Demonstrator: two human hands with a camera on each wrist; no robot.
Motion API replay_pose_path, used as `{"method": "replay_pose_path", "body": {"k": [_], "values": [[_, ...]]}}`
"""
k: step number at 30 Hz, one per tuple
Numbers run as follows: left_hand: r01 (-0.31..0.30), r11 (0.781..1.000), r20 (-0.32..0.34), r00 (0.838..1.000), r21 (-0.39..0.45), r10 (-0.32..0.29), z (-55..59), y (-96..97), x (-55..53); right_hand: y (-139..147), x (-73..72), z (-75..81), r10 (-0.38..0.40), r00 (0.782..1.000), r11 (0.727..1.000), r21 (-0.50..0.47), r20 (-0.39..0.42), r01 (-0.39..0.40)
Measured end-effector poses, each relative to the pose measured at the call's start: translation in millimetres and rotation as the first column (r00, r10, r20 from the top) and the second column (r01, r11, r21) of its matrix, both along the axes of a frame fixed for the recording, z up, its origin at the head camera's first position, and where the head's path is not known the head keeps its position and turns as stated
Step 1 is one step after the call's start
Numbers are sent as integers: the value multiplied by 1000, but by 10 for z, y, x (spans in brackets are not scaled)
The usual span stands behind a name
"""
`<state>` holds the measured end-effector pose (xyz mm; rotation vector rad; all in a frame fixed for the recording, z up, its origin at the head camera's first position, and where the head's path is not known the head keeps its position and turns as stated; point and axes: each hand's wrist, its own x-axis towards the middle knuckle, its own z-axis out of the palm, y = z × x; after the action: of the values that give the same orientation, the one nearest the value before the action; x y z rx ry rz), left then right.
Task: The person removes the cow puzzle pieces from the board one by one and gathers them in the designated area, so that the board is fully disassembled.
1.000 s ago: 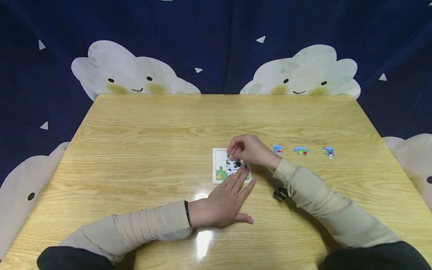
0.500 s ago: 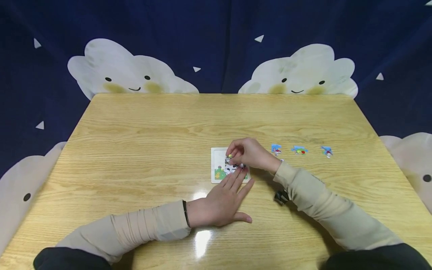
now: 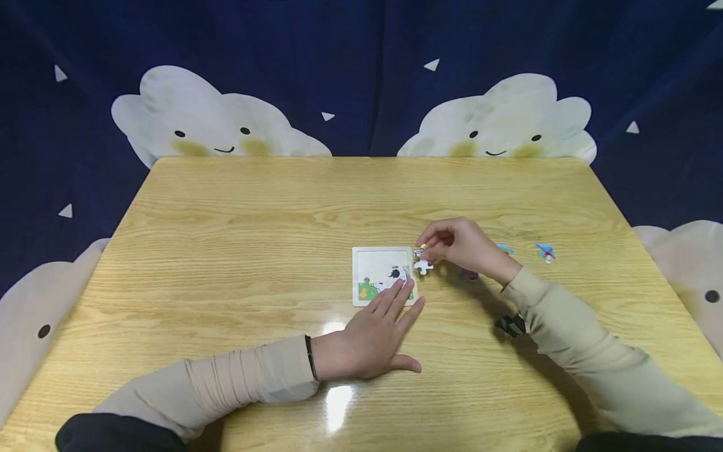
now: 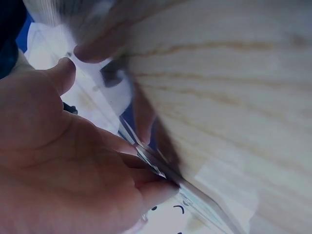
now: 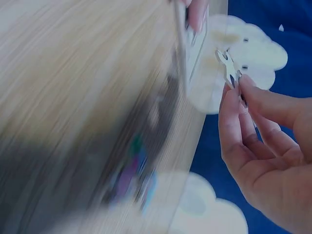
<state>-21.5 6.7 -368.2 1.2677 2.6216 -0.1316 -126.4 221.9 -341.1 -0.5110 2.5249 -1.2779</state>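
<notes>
In the head view, my left hand (image 3: 367, 348) lies flat with its fingers spread, the fingertips resting on the lower right of a small white puzzle frame (image 3: 355, 270). Green, white and black puzzle pieces (image 3: 368, 290) fill part of the frame's bottom; its upper part shows a blank white base. Just right of the frame, my right hand (image 3: 465, 248) pinches a white jigsaw piece (image 3: 423, 266) with a bit of yellow between thumb and fingers. In the right wrist view this jigsaw piece (image 5: 227, 68) is held up off the table.
Loose blue puzzle pieces lie to the right on the wooden table (image 3: 254, 251): one (image 3: 545, 252) in plain sight, another (image 3: 505, 249) partly behind the right hand. A purple piece (image 3: 468, 275) sits under the right wrist. A dark blue curtain (image 3: 350, 75) with clouds hangs behind.
My right hand has moved right, off the frame, carrying the white jigsaw piece and baring more of the base. It now overlaps some loose pieces. My left hand has stayed in place.
</notes>
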Motion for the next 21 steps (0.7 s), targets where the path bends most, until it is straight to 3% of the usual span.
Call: {"method": "replay_pose_path", "body": {"k": [9,16,21], "values": [[2,1000,3,1000,22,-2,-10,-12,1,569,84,-8,-95,995,993,69,27,93],[17,999,-9,1000,36,-16,4,-61,29,933,169,-29,-134,989,977,157,-61,142],[33,997,-16,999,66,-32,11,-133,74,1136,236,-98,-154,987,970,181,-56,162]]}}
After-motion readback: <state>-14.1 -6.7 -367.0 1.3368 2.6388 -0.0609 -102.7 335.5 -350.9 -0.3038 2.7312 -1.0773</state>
